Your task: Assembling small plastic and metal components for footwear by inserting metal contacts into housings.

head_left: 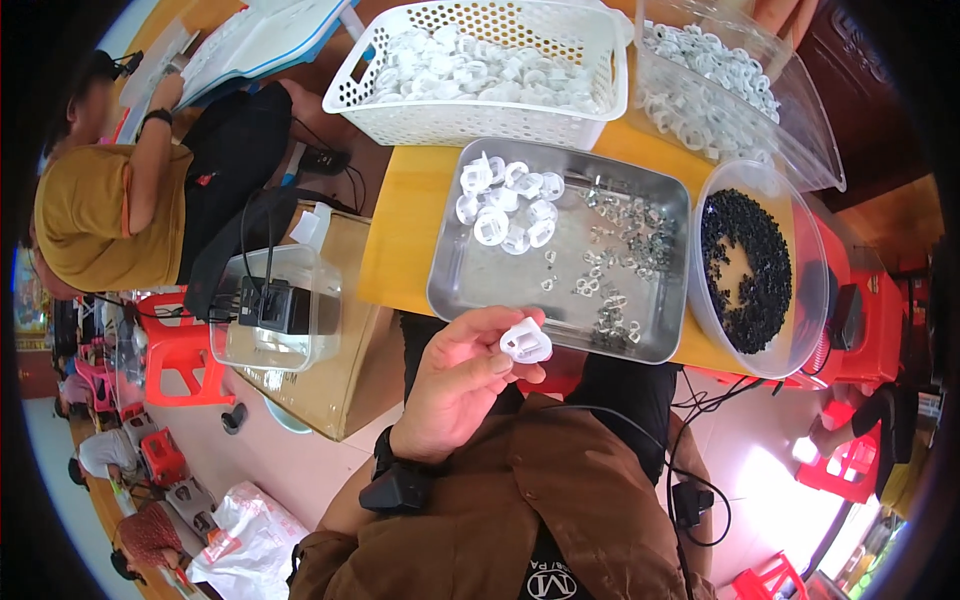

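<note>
In front of my chest, my left hand (462, 378) pinches a small white plastic part (526, 341) between thumb and fingers. The part has a squarish opening in its face. Just beyond the hand lies a metal tray (490, 275) on the table. A cluster of similar white parts (510, 203) sits in the tray's far left, and small shiny clear or metallic pieces (640, 240) are scattered over its right half. My right hand does not show in the picture.
A white perforated basket (480, 120) of white parts and a clear bin (800, 120) of ring-shaped parts stand behind the tray. Right of it is a clear tub (808, 300) with small black pieces (745, 270). A co-worker (110, 205) sits at left, near a cardboard box (335, 375).
</note>
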`<state>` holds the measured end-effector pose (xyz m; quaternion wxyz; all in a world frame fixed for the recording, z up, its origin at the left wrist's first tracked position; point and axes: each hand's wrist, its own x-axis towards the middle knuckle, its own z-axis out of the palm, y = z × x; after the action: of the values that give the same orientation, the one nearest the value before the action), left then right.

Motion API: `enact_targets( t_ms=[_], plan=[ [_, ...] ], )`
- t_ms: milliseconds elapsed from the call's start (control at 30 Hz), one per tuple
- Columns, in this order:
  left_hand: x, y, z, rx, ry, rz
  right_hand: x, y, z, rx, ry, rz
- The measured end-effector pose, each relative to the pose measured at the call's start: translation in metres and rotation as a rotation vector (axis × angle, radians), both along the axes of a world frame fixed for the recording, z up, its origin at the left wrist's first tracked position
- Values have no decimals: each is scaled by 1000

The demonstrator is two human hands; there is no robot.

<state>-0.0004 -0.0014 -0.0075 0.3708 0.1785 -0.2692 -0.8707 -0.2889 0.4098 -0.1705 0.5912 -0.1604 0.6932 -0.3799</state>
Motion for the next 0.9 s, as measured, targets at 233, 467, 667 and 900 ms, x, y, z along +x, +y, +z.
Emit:
enact_targets(
  t_ms=[233,467,667,900],
  plan=[
    [-5,0,-3,-82,-47,-30,-3,-130,8,6,-98,292],
    [-4,3,3,15,-22,-40,15,-122,5,182,302,257],
    [-1,4,-3,-52,-35,-35,20,-119,16,144,524,265],
    [38,-9,-17,-134,-117,83,-15,-89,65,257,41,-18]
  ],
)
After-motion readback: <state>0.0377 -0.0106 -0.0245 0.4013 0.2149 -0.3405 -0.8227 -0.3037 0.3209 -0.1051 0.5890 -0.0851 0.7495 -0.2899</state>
